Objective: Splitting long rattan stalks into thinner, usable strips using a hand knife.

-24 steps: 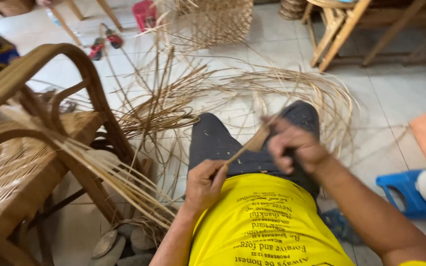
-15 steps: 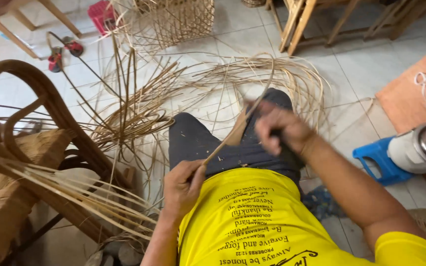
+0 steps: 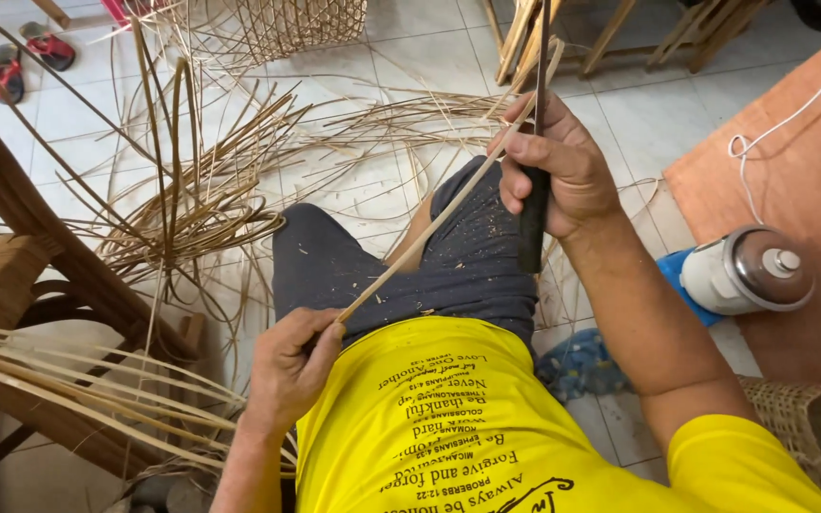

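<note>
Both hands are busy with one long, thin cane strip [image 3: 429, 233]. From the head camera, the left hand [image 3: 289, 366] is low, near the yellow shirt [image 3: 448, 427], and its fingers are pinching the near end of the strip. The right hand [image 3: 563, 171] is up high, past the knee, with its fingers curled tight around the dark handle of a knife [image 3: 534, 204]. The thin blade points up and away, and the thumb presses the strip against it.

A moment ago the right hand was lower, close over the lap, and the strip made a short line between the two hands. Now the right hand has gone up and away along the strip, so more of the strip shows between the hands. It looks as if the blade has slid along the cane and shaved it, and the small pale chips on the dark trousers [image 3: 429, 266] fit with that.

The strip runs slanting from the left hand, over the lap, up to the right hand and a bit past it.

Round about, loose cane strands [image 3: 201, 190] lie spread on the tiled floor [image 3: 401, 47]. A wooden chair [image 3: 59, 275] stands at the left. A spray can [image 3: 748, 271] lies at the right, beside an orange board [image 3: 810, 171].
</note>
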